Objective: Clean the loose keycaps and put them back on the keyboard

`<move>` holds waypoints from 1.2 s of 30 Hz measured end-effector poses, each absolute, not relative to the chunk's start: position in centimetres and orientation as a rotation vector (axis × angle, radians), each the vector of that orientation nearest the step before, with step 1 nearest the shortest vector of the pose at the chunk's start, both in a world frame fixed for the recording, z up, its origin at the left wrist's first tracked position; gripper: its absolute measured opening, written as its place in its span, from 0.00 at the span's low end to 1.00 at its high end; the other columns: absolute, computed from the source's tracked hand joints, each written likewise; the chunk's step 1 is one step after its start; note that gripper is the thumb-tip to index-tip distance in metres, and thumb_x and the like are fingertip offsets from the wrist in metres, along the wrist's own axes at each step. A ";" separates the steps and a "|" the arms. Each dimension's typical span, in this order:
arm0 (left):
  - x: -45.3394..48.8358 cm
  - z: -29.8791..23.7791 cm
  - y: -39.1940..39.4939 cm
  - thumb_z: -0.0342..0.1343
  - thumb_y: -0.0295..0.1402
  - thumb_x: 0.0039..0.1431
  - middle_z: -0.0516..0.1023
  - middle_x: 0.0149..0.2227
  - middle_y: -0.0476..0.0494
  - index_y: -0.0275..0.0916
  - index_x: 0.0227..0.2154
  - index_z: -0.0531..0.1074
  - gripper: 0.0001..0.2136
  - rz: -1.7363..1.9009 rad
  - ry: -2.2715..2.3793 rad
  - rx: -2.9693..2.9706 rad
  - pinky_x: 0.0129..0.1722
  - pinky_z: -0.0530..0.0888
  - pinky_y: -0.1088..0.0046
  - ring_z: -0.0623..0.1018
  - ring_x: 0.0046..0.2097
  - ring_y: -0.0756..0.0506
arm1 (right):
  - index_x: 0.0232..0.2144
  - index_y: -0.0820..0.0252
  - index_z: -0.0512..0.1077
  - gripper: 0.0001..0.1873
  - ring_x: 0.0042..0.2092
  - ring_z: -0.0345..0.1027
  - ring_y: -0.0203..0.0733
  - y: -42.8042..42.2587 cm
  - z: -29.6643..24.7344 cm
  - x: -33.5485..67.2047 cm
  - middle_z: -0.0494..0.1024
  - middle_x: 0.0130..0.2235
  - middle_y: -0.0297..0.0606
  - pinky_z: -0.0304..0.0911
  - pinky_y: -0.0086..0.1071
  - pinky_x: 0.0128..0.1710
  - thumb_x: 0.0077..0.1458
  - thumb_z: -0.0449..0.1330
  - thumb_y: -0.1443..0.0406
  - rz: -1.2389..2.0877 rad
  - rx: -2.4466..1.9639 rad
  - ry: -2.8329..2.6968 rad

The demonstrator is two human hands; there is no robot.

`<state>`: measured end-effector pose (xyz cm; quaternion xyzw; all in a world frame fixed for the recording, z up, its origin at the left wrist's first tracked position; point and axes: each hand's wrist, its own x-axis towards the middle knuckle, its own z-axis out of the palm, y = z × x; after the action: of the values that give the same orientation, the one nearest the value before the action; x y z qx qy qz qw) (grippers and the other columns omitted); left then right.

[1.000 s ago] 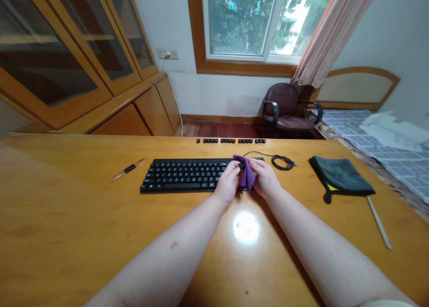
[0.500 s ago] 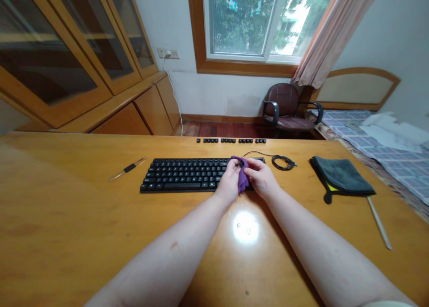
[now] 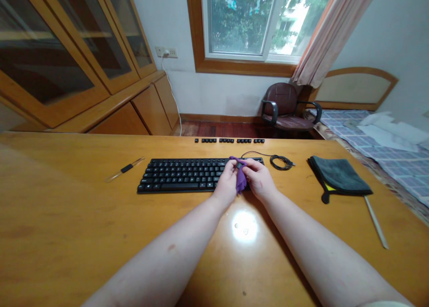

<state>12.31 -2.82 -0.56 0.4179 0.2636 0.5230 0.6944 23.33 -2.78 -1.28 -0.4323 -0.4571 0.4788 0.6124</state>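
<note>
Both hands are closed on a small purple cloth point(image 3: 241, 182) above the right end of a black keyboard point(image 3: 181, 175). My left hand point(image 3: 227, 182) pinches its left side, thumb uppermost. From the right, the fingers of my right hand point(image 3: 260, 178) grip the same cloth. A small dark grey bit shows in the fold between the fingertips, too small to name. The cloth's loose end hangs down between the hands. On the keyboard the top row shows bare sockets without caps. The keyboard's right part is hidden behind my hands.
Black keycaps point(image 3: 227, 140) lie in small groups along the desk's far edge. A coiled cable point(image 3: 281, 162) sits right of the keyboard. Further right are a folded grey cloth point(image 3: 342, 175) and a pale flat stick point(image 3: 377, 224). A clear tool with a black grip point(image 3: 126, 168) lies left.
The fingers have shifted slightly on the purple cloth, and more of the grey bit shows in its fold. The whole view has slid a little to the left.
</note>
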 end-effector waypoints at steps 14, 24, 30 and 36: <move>12.1 -1.4 -2.6 0.45 0.33 0.60 0.72 0.33 0.48 0.40 0.38 0.63 0.06 1.259 0.818 1.323 0.34 0.70 0.75 0.72 0.33 0.51 | 0.32 0.56 0.75 0.14 0.24 0.63 0.33 -2.8 -0.8 22.9 0.72 0.24 0.31 0.60 0.29 0.26 0.42 0.64 0.57 1.316 -0.908 -0.821; 11.2 -1.4 -2.6 0.49 0.26 0.57 0.74 0.38 0.44 0.40 0.37 0.66 0.06 1.225 0.931 1.746 0.41 0.70 0.70 0.74 0.41 0.46 | 0.29 0.54 0.78 0.09 0.30 0.66 0.36 -2.7 -0.7 24.1 0.73 0.33 0.34 0.62 0.30 0.26 0.40 0.66 0.62 1.051 -0.957 -1.186; 11.2 -1.7 -2.6 0.49 0.26 0.57 0.73 0.35 0.45 0.39 0.37 0.66 0.06 1.218 0.943 1.756 0.39 0.70 0.71 0.74 0.38 0.46 | 0.25 0.57 0.76 0.06 0.24 0.63 0.33 -2.8 -0.6 23.8 0.71 0.28 0.33 0.61 0.28 0.22 0.41 0.66 0.62 1.020 -0.988 -1.140; 11.1 -1.7 -2.6 0.43 0.28 0.61 0.73 0.34 0.45 0.40 0.36 0.66 0.07 1.213 0.955 1.760 0.37 0.69 0.72 0.73 0.35 0.47 | 0.24 0.60 0.72 0.10 0.18 0.60 0.32 -2.8 -0.7 23.4 0.69 0.19 0.29 0.58 0.27 0.18 0.43 0.65 0.59 1.232 -0.944 -0.952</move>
<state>11.07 -2.63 -1.67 0.6925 0.3756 0.4770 0.3896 23.37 -2.79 -0.65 -0.4094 -0.4128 0.5345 0.6135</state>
